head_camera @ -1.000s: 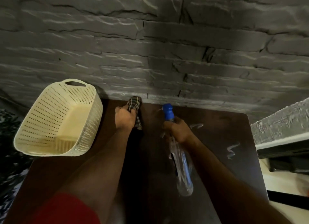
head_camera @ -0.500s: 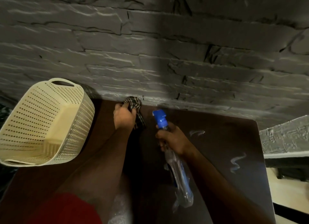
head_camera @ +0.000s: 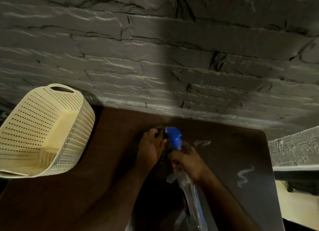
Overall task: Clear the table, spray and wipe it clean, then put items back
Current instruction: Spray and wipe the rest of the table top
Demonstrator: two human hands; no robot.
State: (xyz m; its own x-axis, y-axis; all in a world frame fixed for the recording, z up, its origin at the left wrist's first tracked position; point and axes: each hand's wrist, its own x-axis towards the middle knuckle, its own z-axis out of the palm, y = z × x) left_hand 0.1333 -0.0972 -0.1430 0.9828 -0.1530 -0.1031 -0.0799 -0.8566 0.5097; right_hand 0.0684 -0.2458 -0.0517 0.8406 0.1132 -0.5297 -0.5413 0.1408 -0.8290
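Under left hand [head_camera: 151,148], cloth [head_camera: 159,127]

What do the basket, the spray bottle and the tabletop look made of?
Basket: likely matte cream plastic, moulded with rows of holes. Spray bottle: clear glossy plastic, see-through, blue plastic nozzle. Tabletop: dark brown, smooth, probably laminate or varnished wood; it reflects light.

A cream perforated basket [head_camera: 43,132] stands tilted beside a grey stone-textured wall [head_camera: 155,58].

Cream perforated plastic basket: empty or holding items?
Empty: the cream perforated plastic basket shows only its bare floor and inner walls.
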